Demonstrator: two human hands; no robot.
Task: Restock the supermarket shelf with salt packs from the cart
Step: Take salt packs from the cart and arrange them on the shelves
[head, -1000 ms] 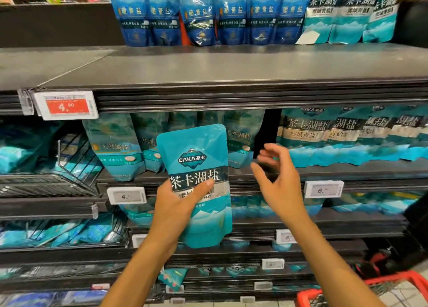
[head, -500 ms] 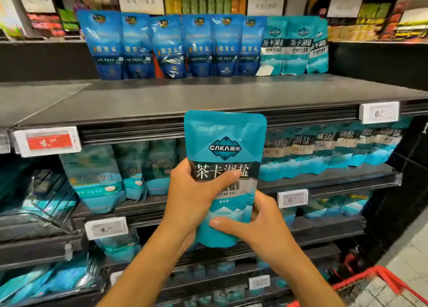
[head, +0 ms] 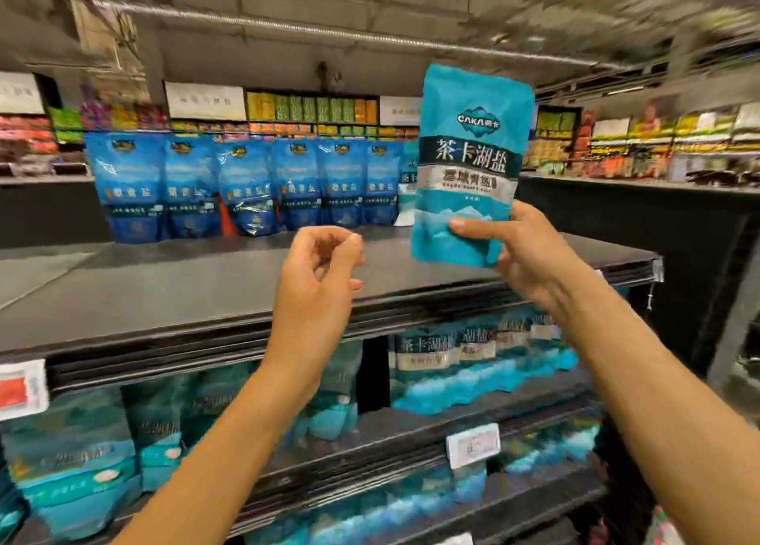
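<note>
Supermarket aisle, dark grey metal shelving. Top shelf (head: 164, 285) has a wide bare front area; at its back stands a row of 6 dark blue packs (head: 246, 186), upright, side by side, with a teal pack partly hidden at the row's right end. Lower shelves hold teal salt packs (head: 464, 363), rows leaning upright, blurred. White price tag (head: 473, 445) on a lower shelf edge, red-and-white price tag (head: 20, 388) at the far left edge. Background: far aisles with colourful goods, white signs, grey ceiling with a pipe; all blurry.

Salt pack (head: 469, 166), teal with CAKA logo and dark band of Chinese text, held upright in the air above the top shelf's front right part, not touching the shelf. Right hand (head: 530, 256) grips its bottom edge, thumb across the front lower part, fingers behind. Pack sits right of and higher than the left hand.

Left hand (head: 316, 273) holds nothing, fingers loosely curled, thumb near fingertips, raised in front of the top shelf, clear of the pack, left of it.
</note>
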